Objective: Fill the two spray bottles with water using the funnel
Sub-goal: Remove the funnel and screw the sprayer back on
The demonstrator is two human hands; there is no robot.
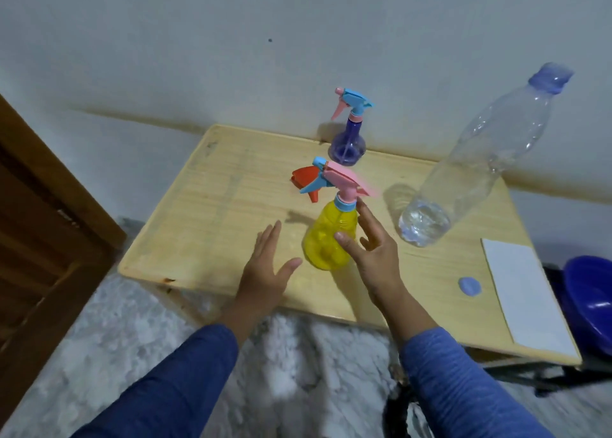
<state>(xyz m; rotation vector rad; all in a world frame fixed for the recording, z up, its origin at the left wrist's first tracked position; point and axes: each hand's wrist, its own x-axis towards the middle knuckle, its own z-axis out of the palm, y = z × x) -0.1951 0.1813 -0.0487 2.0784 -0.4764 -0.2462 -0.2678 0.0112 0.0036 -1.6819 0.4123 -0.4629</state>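
We are holding both hands released, left hand (265, 265) and right hand (371, 248) flanking the yellow spray bottle (328, 238) on the surface (205, 212), right fingertips touching it.

Home room: small wooden table (212, 185) against plain wall (198, 39), wooden door (39, 205), marble floor (132, 338)

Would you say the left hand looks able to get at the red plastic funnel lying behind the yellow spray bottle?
Probably yes: the open left hand has bare tabletop between it and the red plastic funnel; the yellow spray bottle stands to the right of that path.
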